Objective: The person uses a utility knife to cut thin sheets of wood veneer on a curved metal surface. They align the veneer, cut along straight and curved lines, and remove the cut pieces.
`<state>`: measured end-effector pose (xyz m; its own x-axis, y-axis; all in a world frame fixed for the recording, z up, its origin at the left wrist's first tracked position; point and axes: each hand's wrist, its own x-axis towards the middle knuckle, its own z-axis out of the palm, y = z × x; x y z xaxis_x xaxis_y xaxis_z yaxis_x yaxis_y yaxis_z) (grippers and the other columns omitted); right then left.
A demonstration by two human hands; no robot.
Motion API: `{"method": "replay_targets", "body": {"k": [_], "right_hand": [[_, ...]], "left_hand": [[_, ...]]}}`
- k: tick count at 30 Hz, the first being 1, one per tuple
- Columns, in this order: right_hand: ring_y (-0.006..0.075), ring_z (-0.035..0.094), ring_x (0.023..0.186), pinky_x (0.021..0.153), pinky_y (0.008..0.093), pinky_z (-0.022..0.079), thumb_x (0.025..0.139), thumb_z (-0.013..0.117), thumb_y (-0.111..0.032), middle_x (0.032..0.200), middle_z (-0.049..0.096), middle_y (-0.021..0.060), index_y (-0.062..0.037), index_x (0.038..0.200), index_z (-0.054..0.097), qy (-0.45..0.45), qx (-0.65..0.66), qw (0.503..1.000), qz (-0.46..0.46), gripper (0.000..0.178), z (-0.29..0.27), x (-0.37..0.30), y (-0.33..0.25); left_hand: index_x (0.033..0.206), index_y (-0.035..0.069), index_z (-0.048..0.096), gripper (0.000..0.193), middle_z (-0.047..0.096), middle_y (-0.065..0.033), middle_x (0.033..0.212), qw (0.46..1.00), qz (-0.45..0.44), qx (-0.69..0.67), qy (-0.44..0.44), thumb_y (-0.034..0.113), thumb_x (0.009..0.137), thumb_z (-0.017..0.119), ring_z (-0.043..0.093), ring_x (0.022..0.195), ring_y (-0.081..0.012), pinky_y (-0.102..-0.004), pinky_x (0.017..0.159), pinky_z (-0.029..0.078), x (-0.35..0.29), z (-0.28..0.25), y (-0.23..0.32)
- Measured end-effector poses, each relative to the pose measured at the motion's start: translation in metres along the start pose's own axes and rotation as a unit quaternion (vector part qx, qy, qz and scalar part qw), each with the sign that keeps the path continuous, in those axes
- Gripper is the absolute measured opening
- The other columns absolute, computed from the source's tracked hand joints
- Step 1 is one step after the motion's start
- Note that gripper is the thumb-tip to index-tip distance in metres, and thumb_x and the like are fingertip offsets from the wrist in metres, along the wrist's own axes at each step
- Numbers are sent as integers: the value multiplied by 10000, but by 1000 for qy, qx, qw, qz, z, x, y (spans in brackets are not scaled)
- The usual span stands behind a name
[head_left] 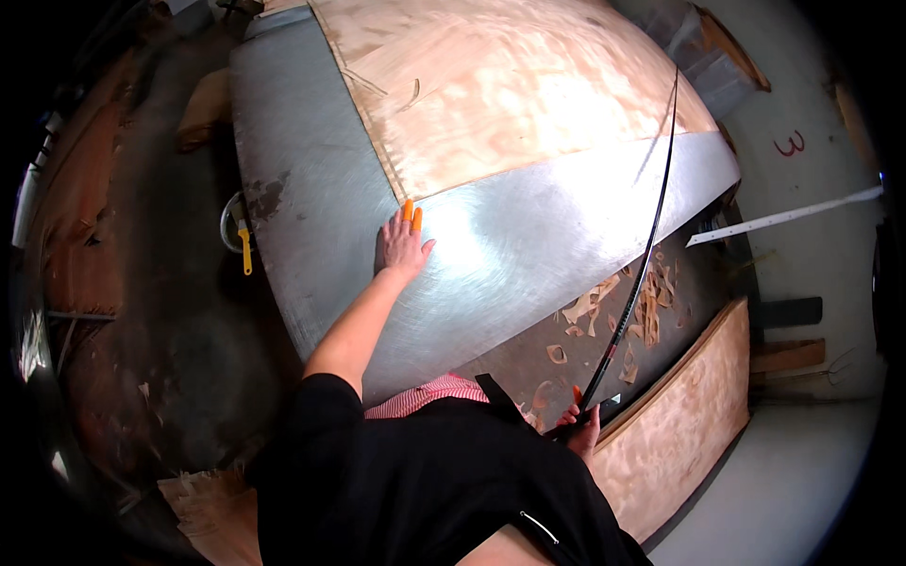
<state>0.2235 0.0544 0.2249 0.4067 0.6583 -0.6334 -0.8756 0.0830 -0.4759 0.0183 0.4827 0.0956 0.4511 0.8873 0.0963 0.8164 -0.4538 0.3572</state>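
My left hand (pixel 404 249) lies with its fingers stretched out on the shiny metal tabletop (pixel 491 255). Orange covers sit on two of its fingertips, which reach the near corner of a pale wood veneer sheet (pixel 510 85). Down by my right side, my right hand (pixel 583 430) is closed around the thick end of a long, thin, tapered black rod (pixel 638 283). The rod slants up across the tabletop, and its thin tip ends over the sheet's right part. One fingertip of the right hand also shows orange.
Veneer scraps (pixel 649 307) litter the floor right of the table. A stack of veneer sheets (pixel 679 424) stands at lower right. Left of the table is a yellow-handled brush (pixel 245 247). A white strip (pixel 783 217) juts from the right, near a wall.
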Motion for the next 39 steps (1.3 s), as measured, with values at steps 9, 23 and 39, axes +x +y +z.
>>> {"method": "replay_targets", "body": {"k": [9,23,39], "right_hand": [[108,389,587,569,256,344,877,360,-479,684,415,0,-55,1277,372,61,-11,998,-27,583,33,-1,12],[99,376,585,587,255,340,879,372,-462,685,400,-14,-95,1286,371,88,-36,995,-2,549,53,11,9],[95,411,611,606,245,351,859,436,-423,720,443,-16,-117,1291,368,57,-31,998,22,534,49,16,0]], "left_hand": [[1273,-18,315,665,427,-156,1254,996,23,-2,89,432,819,495,337,1214,-275,-479,1017,160,64,12,-27],[712,7,531,372,569,-127,637,828,-221,-497,134,370,742,606,564,635,-297,-396,606,427,186,-45,-15],[1142,-57,392,406,501,-248,1038,891,-213,-367,161,178,818,458,513,939,-371,-414,791,425,180,-29,11]]}}
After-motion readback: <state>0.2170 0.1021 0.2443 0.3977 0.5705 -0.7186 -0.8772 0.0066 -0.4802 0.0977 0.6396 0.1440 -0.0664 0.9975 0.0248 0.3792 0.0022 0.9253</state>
